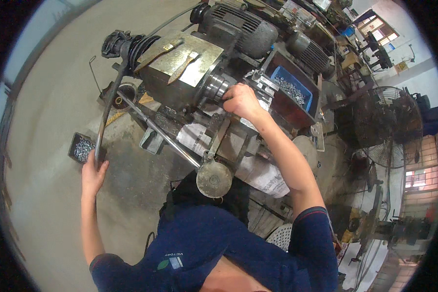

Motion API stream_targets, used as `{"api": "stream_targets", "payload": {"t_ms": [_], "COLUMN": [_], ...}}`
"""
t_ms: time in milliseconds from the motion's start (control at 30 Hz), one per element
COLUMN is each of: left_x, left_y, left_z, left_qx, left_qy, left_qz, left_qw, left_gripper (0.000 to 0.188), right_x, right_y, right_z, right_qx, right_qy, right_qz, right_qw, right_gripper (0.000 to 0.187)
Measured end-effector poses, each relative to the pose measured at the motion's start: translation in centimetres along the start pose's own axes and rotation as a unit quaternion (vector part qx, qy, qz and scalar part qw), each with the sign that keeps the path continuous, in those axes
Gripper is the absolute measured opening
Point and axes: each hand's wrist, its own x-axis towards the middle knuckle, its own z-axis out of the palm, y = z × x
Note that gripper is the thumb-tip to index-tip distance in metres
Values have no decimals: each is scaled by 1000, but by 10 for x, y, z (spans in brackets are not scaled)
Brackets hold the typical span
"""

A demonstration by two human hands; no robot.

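Observation:
My left hand point(93, 174) is wrapped round the lower end of a long metal lever point(107, 114) that rises to the left end of a small lathe point(168, 90). Close against the lathe's round steel chuck point(216, 86) is my right hand point(242, 101), its fingers closed and pinched toward the chuck's face. Whatever the right fingertips hold is hidden. A second, shiny bar point(168, 138) slants down toward a round metal handwheel point(214, 179) just in front of my body.
Two brushes point(159, 53) lie on the lathe's flat top, with an electric motor point(238, 30) behind. A blue tray point(306, 92) of small metal parts stands to the right. Another dark box point(73, 152) of parts sits lower left. A large fan point(387, 117) stands far right.

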Motion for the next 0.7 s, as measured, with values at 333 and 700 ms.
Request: {"api": "stream_targets", "payload": {"t_ms": [333,700], "left_x": [-5,-38], "left_y": [-7,-26], "left_z": [-1,-7], "left_qx": [48,230], "left_qy": [42,55], "left_qz": [41,-48], "left_qw": [997,971], "left_gripper": [48,35], "right_x": [10,18], "right_y": [-16,-25], "right_z": [-13,-15], "right_qx": [38,-28], "right_qy": [-64,-89], "right_qz": [86,110], "right_qw": [993,990], "right_gripper": [26,25]}}
